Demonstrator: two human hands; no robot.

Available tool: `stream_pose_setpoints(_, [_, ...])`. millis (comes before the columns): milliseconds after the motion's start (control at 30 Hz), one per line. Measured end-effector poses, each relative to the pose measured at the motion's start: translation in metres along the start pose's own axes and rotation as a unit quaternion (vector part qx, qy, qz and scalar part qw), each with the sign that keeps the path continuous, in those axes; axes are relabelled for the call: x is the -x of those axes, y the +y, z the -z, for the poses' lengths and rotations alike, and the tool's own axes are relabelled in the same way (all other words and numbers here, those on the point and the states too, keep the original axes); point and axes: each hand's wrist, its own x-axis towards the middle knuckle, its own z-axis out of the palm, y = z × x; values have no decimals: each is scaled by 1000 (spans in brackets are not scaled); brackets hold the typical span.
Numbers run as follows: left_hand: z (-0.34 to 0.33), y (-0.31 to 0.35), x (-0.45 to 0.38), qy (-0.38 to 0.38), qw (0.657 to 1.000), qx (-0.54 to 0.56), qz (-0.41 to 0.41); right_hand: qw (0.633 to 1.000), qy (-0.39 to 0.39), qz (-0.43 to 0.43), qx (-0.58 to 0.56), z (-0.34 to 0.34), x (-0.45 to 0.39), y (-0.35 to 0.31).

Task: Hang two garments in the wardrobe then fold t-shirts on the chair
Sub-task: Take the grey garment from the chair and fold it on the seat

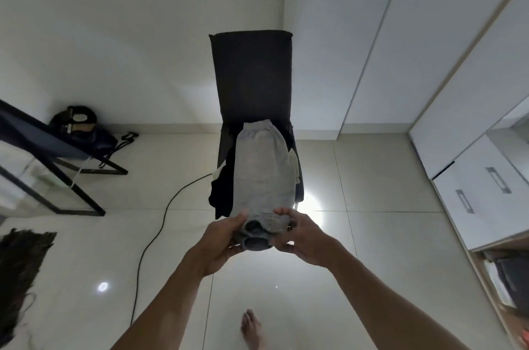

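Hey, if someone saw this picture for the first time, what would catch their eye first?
Most likely the two hands low in the middle, the left hand and right hand gripping the near end of a grey t-shirt. The shirt lies along the seat of a dark chair that stands against the white wall, over other clothes. After that, the black cable curving across the shiny tiled floor on the left.

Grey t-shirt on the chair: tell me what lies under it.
Under the grey t-shirt, black cloth shows at its left and pale cloth at its right. How many garments, and the seat itself, stay covered.
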Motion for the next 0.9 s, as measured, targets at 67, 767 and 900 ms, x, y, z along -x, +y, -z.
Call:
stream_pose_setpoints(67, [13,18,-13,-76,997,-22,-25,999,-10,18,46,1,-16,-18])
stream_pose_setpoints(767, [78,173,-259,-24,945,-306,-115,899,202,94,377,31,-251,-165])
stream_pose_setpoints(900, [79,187,-305,18,941,-305,-147,918,205,84,330,44,-290,-172])
